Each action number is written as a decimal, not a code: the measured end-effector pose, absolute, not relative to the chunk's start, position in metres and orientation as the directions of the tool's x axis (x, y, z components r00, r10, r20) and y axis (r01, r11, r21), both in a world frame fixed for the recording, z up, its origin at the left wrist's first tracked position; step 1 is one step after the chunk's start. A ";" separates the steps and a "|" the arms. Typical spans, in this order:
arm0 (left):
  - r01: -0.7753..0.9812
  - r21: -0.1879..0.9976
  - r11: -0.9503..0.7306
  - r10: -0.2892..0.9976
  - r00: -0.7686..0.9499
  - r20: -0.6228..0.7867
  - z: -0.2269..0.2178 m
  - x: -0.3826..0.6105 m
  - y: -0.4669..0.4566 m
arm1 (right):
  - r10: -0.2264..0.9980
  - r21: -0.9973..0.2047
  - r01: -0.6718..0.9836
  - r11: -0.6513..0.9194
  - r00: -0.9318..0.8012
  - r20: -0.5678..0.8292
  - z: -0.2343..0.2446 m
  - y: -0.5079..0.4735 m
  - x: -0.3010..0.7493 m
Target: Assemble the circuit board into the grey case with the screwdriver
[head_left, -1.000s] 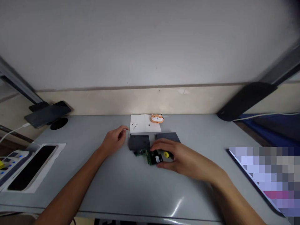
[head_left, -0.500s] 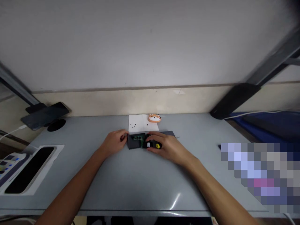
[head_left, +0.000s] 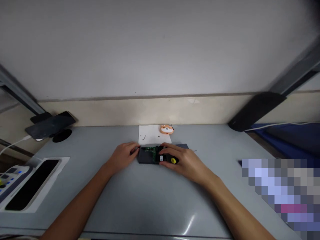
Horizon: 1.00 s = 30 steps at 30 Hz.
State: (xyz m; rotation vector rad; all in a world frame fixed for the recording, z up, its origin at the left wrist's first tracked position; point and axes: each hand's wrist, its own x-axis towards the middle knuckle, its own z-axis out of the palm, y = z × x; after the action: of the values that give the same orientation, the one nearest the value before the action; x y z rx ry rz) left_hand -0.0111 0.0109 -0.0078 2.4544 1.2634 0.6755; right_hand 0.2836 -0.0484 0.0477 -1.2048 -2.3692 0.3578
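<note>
Step in hand, by judgement: seating green circuit board [head_left: 151, 150] into dark grey case half [head_left: 147, 156] on grey bench [head_left: 140, 196]. Next move likely calls for board pressed level into its recess and held square, without shift, before any fastening.

Right hand [head_left: 182, 160]: fingers curled down over right end of board, pinching it at black block with white label; small yellow part [head_left: 173, 160] showing just under fingertips. Closed on board; whether yellow part belongs to board or is a separate item cannot be told.

Left hand [head_left: 124, 154]: loosely curled, fingertips against left edge of case half, steadying it. Touching, not lifting; how firmly closed cannot be told.

Board lying on top of case half, between the two hands.

Just beyond right hand: second dark grey panel [head_left: 183, 146], flat, partly hidden by fingers.

Farther beyond grip: white paper [head_left: 150, 136] bearing several small dark screws [head_left: 143, 136], orange animal-shaped trinket [head_left: 166, 129] at its far right corner.

Well left of grip: dark phone [head_left: 51, 124] on stand, power strip [head_left: 15, 173] at bench edge
</note>
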 end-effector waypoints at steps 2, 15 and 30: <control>0.663 0.464 -0.588 0.807 0.518 0.283 -0.009 -0.011 0.011 | 0.816 -0.421 0.699 0.578 -0.502 0.286 0.047 -0.049 0.284; 0.584 0.457 -0.671 0.735 0.608 0.300 -0.005 -0.009 0.005 | 0.815 -0.428 0.694 0.579 -0.513 0.270 0.045 -0.053 0.277; 0.600 0.446 -0.664 0.741 0.606 0.288 -0.002 -0.006 0.002 | 0.800 -0.339 0.733 0.590 -0.587 0.124 0.039 -0.048 0.281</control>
State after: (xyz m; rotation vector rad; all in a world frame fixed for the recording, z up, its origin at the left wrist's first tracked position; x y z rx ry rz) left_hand -0.0061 0.0019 -0.0017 2.5312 1.0889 0.6578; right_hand 0.2811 -0.0479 0.0394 -1.2604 -2.5575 0.3679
